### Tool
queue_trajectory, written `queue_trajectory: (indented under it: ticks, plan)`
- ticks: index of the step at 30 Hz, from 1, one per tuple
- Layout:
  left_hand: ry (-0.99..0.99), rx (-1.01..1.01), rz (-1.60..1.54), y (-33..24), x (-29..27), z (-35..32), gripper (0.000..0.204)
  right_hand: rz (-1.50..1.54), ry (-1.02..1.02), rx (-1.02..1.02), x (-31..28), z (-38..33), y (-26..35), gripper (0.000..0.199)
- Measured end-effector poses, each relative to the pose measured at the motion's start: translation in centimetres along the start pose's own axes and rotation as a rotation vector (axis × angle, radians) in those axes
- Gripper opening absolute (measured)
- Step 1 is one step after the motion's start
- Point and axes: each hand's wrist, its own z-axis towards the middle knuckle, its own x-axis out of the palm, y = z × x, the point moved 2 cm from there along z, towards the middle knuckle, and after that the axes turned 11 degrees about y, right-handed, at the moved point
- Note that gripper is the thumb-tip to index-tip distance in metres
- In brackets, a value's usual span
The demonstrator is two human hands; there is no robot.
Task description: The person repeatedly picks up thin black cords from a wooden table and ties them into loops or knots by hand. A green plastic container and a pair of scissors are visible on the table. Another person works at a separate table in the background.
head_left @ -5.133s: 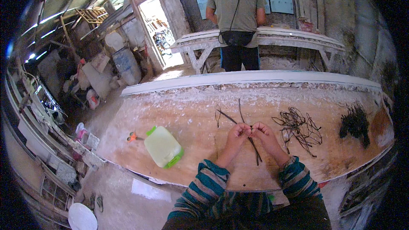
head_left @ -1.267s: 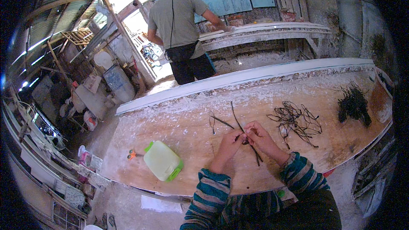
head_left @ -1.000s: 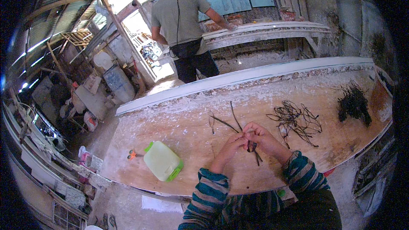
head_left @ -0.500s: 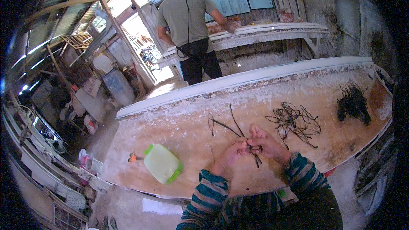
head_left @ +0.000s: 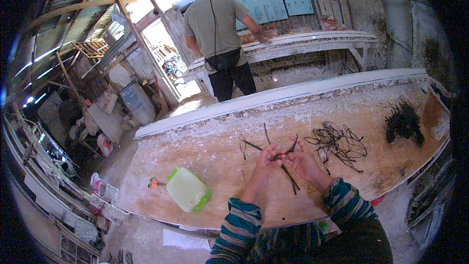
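Note:
Both of my hands are together above the wooden tabletop, fingers closed around a short black cord (head_left: pixel 292 145). My left hand (head_left: pixel 264 162) pinches it from the left, while my right hand (head_left: pixel 307 165) grips it close by, with one end sticking up between them. Thin dark strips (head_left: pixel 291 181) lie crossed on the wood under and beyond my hands. A small thin loop (head_left: pixel 243 145) lies beyond my left hand. To the right of my right hand spreads a loose tangle of black cords (head_left: pixel 337 142).
A dense black bundle of cords (head_left: pixel 404 123) lies at the table's far right. On the left are a pale container with green clips (head_left: pixel 187 189) and orange-handled scissors (head_left: pixel 155 183). A raised white ledge (head_left: pixel 283 97) edges the far side. Another person (head_left: pixel 217 29) stands beyond, at a long bench (head_left: pixel 312 43).
My hands have shifted slightly up, and the fingers have changed their hold. One end of the black cord now points upward between them. The other person has moved slightly.

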Motion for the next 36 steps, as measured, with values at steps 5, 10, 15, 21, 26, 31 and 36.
queue_trajectory:
  ticks: [5,10,15,21,26,31,36]
  plan:
    - [-0.009,-0.053,0.074,0.5,-0.7,-0.2,0.042,-0.262,0.008,0.000,-0.6,0.0,-0.3,0.023]
    - [-0.165,-0.101,0.056,-0.8,-0.3,-0.5,0.035,-0.498,-0.084,0.009,-0.1,-0.3,0.4,0.011]
    - [-0.186,-0.089,0.053,-1.1,-0.5,-0.5,0.027,-0.620,-0.121,-0.002,-1.2,0.2,1.0,0.009]
    - [-0.286,-0.152,-0.026,0.2,-2.0,-0.5,0.021,-0.491,0.036,-0.034,-0.3,0.0,1.5,0.012]
    - [-0.357,-0.137,-0.068,0.3,-2.5,-0.6,0.012,-0.423,0.188,0.016,-0.7,-0.1,1.5,0.018]
    - [-0.304,-0.299,-0.043,1.0,-2.4,-0.7,0.009,-0.531,0.239,0.032,-1.2,-0.1,1.5,0.016]
    - [-0.309,-0.301,-0.091,0.3,-1.7,-0.7,0.015,-0.922,0.190,0.092,-2.1,0.5,1.8,0.013]
